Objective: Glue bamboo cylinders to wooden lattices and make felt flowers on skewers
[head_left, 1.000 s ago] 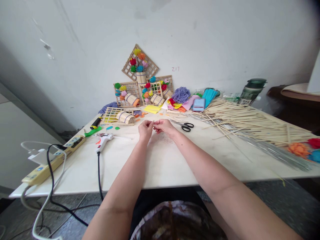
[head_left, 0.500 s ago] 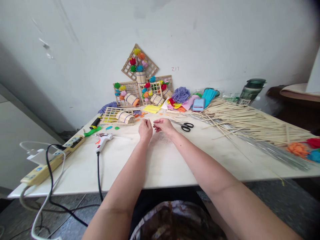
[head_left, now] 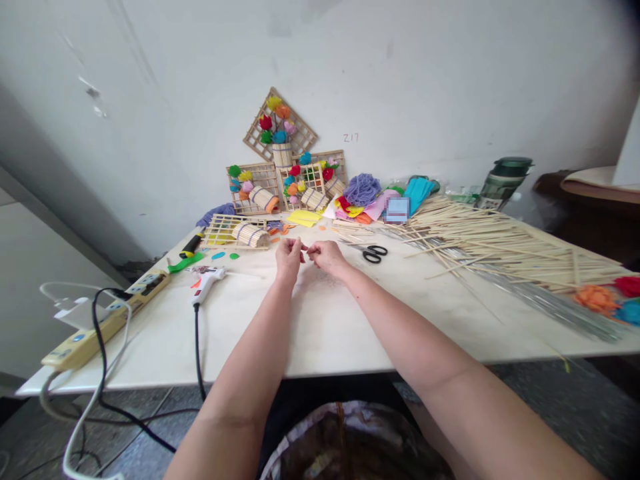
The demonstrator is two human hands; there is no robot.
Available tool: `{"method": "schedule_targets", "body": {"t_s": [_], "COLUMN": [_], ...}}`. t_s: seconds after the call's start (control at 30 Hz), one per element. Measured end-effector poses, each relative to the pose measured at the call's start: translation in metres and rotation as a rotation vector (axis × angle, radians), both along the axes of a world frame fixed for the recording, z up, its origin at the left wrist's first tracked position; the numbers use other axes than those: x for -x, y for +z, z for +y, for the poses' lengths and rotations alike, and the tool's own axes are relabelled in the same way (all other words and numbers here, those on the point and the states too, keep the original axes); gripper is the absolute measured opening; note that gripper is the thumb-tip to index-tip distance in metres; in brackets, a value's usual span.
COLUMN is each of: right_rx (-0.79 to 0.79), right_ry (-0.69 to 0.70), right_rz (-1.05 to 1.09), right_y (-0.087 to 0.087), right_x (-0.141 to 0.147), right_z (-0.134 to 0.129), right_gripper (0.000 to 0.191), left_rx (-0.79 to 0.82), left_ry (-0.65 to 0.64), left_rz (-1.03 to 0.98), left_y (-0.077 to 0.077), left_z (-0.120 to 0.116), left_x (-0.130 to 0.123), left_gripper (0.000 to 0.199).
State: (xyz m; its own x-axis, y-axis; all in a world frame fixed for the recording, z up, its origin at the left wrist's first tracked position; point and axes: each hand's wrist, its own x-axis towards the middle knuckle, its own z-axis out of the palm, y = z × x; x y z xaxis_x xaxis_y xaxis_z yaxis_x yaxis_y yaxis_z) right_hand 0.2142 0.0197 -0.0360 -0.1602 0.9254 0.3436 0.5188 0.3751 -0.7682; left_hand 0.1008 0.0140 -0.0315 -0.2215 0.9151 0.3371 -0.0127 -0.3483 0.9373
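My left hand [head_left: 290,259] and my right hand [head_left: 326,256] meet at the fingertips over the middle of the table. Both are closed in a pinch, and whatever lies between the fingers is too small or hidden to make out. Black-handled scissors [head_left: 374,253] lie just right of my right hand. Left of my left hand, a white glue gun [head_left: 206,283] rests on the table with a glue stick in its back. Small blue [head_left: 218,256] and green oval pieces [head_left: 234,256] lie beyond it. A yellow sheet [head_left: 304,218] is behind my hands.
Stick lattices with colourful flowers [head_left: 280,127] lean on the wall. Wooden sticks [head_left: 500,247] and silvery wires [head_left: 545,300] cover the right side, near a dark green bottle [head_left: 505,183]. A power strip [head_left: 85,340] with cables lies along the left edge. Purple yarn [head_left: 362,190] sits at the back.
My left hand has turned slightly, its fingers now showing more. The fingertips of both hands have come closer together. Everything on the table stays where it was.
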Motion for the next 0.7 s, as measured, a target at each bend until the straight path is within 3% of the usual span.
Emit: {"method": "schedule_targets", "body": {"t_s": [0.43, 0.7], "right_rx": [-0.062, -0.085], "right_ry": [0.037, -0.024], "right_rz": [-0.334, -0.391], "right_y": [0.009, 0.012], "right_x": [-0.001, -0.002], "right_z": [-0.009, -0.01], "right_gripper": [0.022, 0.03], "left_rx": [0.015, 0.102], "left_ry": [-0.064, 0.024], "left_rz": [-0.082, -0.046], "left_y": [-0.002, -0.004], "left_z": [0.003, 0.006], "left_x": [0.001, 0.003], "left_gripper": [0.027, 0.027]}}
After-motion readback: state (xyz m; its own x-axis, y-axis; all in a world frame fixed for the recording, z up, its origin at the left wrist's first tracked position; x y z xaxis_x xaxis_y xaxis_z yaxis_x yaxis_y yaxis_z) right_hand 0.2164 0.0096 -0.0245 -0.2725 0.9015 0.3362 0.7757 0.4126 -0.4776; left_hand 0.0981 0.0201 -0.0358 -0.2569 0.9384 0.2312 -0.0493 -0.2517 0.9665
